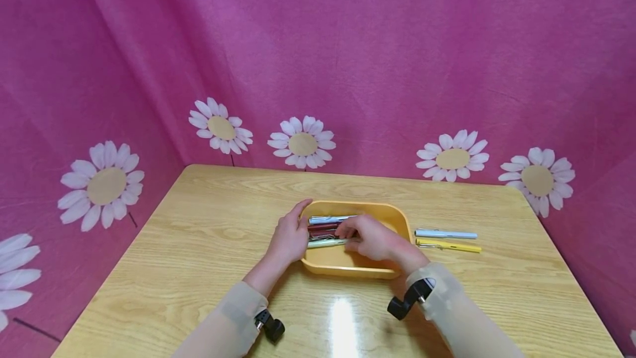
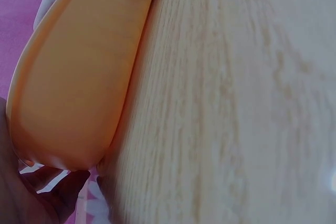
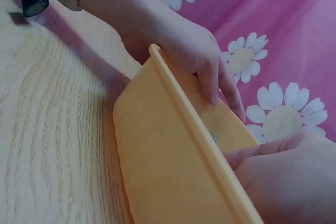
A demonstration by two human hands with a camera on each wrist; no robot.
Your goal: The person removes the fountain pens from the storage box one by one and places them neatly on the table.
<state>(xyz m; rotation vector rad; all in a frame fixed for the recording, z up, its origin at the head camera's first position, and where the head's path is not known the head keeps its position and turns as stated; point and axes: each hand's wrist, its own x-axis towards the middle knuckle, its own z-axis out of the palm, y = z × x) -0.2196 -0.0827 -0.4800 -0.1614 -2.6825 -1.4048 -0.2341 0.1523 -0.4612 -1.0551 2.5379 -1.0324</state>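
Left hand grips the tray at its left end, fingers curled round the outside of the wall. Right hand is down inside, wrist over the tray's front right corner, fingers bent at the right ends of the pens; can't tell if it's pinching one. Pens lie in the tray's left half, roughly side by side and parallel to its long edges: blue pen toward the back edge, red pens in the middle, green pen nearest the front. Exact red count unclear, right fingers overlap that area. Tray sits around mid-table, well off the left and right edges of the table. Just off the tray's right end, on the table: second blue pen, with yellow pen in front of it. Pink curtain behind the back edge. Risks, my read: clips could snag on neighbours, so lifting one pen drags another; bent fingers could roll the row out of line; right forearm could catch the tray rim or sweep the loose pair; if the left grip slackens, the tray could skid.
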